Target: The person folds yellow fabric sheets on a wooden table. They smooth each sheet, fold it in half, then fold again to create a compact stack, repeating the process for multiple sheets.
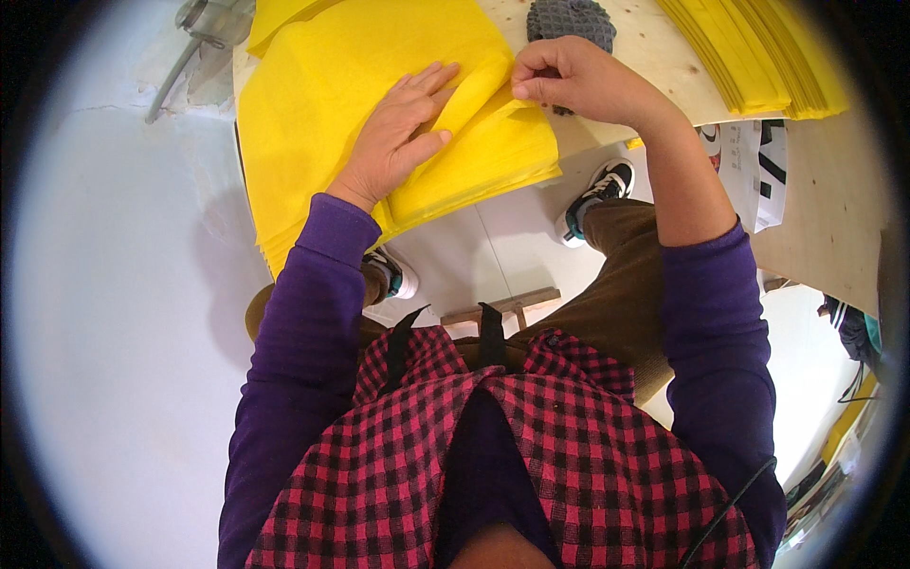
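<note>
A pile of thin yellow fabric sheets (pixel 313 114) lies at the near edge of the table, its layered edges showing at the front and left. My left hand (pixel 398 133) rests flat on the top sheet with its fingers stretched out and the thumb apart. To the right of it, a fold of the top sheet is raised. My right hand (pixel 573 81) is closed in a pinch on the folded edge of that sheet, with thumb and forefinger together. Just behind my right hand sits a crumpled dark grey waffle-textured cloth (pixel 573 21).
Neat stacks of yellow fabric (pixel 749 57) lie on the plywood tabletop (pixel 654 57) at the far right. A white printed bag (pixel 771 175) hangs or stands below the right edge. Left is a white wall with a pipe (pixel 175 81). Below, a wooden bar (pixel 502 305) crosses near my feet.
</note>
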{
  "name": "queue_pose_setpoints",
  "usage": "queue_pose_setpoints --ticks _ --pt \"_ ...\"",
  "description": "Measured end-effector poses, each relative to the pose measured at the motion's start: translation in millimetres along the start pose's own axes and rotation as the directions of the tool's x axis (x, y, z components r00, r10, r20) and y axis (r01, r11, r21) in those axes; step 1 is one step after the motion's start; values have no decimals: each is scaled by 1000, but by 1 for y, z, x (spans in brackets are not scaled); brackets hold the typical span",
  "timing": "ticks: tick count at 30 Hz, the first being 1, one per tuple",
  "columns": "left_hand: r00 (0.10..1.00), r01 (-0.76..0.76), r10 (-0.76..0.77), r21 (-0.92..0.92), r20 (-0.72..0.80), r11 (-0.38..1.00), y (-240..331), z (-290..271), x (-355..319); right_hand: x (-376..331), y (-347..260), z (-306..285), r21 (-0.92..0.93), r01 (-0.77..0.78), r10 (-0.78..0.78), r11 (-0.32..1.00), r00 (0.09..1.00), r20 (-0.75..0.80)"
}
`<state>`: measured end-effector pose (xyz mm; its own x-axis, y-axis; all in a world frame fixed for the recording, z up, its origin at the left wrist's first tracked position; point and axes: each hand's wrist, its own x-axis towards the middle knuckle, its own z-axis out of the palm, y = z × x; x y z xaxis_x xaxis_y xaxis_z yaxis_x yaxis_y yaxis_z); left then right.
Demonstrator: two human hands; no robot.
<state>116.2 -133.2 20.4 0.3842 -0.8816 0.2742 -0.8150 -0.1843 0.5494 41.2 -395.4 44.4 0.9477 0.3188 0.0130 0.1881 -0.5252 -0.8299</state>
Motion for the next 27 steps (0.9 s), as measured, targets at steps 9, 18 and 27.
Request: queue_pose_setpoints --ticks 9,18,27 --pt "1000 -11 11 -27 -18 1000 6 -1 0 13 -9 3 -72 107 -116 992 985 -128" --pt "1000 27 -26 -34 11 999 1 1 1 8 -1 -2 -105 43 -78 994 929 -361" --pt "998 51 -53 -79 -21 996 -1 4 -2 -12 5 -4 24 -92 87 996 984 154"
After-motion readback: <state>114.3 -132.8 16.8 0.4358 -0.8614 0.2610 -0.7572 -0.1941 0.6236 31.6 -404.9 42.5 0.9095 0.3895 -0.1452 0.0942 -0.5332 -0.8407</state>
